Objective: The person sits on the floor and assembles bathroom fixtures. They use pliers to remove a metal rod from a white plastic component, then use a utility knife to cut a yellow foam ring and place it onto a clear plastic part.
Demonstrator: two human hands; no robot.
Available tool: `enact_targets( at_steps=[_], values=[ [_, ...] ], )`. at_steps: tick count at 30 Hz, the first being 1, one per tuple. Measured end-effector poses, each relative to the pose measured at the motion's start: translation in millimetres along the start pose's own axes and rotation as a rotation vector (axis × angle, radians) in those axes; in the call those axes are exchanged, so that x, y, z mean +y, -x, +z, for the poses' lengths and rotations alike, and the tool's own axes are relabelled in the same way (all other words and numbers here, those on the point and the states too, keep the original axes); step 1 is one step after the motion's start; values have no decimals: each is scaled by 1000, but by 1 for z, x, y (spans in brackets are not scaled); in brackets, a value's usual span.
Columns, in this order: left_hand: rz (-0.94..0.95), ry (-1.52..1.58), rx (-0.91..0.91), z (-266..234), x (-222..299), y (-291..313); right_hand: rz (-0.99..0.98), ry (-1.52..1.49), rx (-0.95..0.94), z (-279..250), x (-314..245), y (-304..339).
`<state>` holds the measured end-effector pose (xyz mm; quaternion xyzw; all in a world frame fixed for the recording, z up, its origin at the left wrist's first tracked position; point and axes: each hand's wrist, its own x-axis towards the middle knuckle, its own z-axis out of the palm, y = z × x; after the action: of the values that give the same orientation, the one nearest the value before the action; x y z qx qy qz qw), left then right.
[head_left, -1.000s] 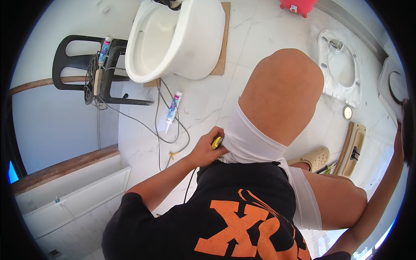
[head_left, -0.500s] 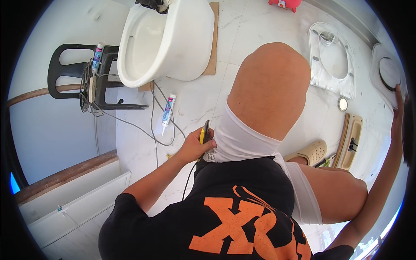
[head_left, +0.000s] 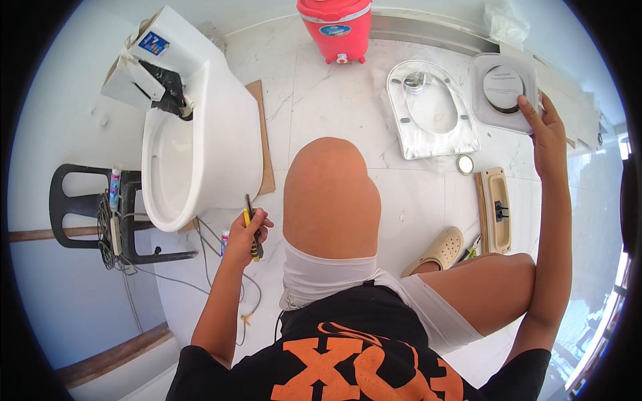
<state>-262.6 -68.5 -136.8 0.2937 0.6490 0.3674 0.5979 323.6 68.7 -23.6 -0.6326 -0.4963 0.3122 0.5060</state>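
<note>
My left hand point(head_left: 247, 232) is closed around a slim yellow-and-black tool point(head_left: 257, 248), shaped like a utility knife, held upright beside my bent knee. On the right, my right hand point(head_left: 545, 127) grips the near edge of a square translucent plastic container point(head_left: 483, 110), thumb on top and fingers at its side. A white disc with a dark rim point(head_left: 503, 87) shows in the container; whether it lies inside or on a lid I cannot tell. Left of the container lies a white toilet seat point(head_left: 404, 137) in clear plastic wrap. A small round tin point(head_left: 465, 164) is below them.
A white toilet bowl point(head_left: 231, 144) stands at left on cardboard point(head_left: 266, 160). Beside it are a black chair point(head_left: 70, 200) with a coiled cord and a sealant tube point(head_left: 115, 187). A red cooler point(head_left: 338, 33), beige clog point(head_left: 441, 248) and beige tray-like piece point(head_left: 496, 207) are on the tiled floor.
My left hand has lifted from my shorts, tool still in it. My right hand and the container have come further into view. The view has shifted, showing the whole red cooler.
</note>
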Motion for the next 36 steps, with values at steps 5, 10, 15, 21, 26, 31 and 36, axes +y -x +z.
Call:
enact_targets(
  at_steps=[5,10,15,21,26,31,36],
  values=[
    [328,-25,-83,5,54,-49,-43,-21,12,10,-24,10],
    [-145,-393,-475,-36,15,5,-42,-24,25,2,-22,15],
    [-113,-525,-258,-5,-91,85,42,-23,68,-6,-10,10],
    [-127,-348,-178,-13,-73,98,-15,1,40,3,1,-8],
    [-203,-540,-598,-40,7,71,-147,2,-104,13,4,-13],
    [303,-314,41,-2,107,-7,-51,12,-69,9,-5,-3],
    [604,-118,-289,141,209,-59,-47,70,-15,13,-16,2]
  ],
)
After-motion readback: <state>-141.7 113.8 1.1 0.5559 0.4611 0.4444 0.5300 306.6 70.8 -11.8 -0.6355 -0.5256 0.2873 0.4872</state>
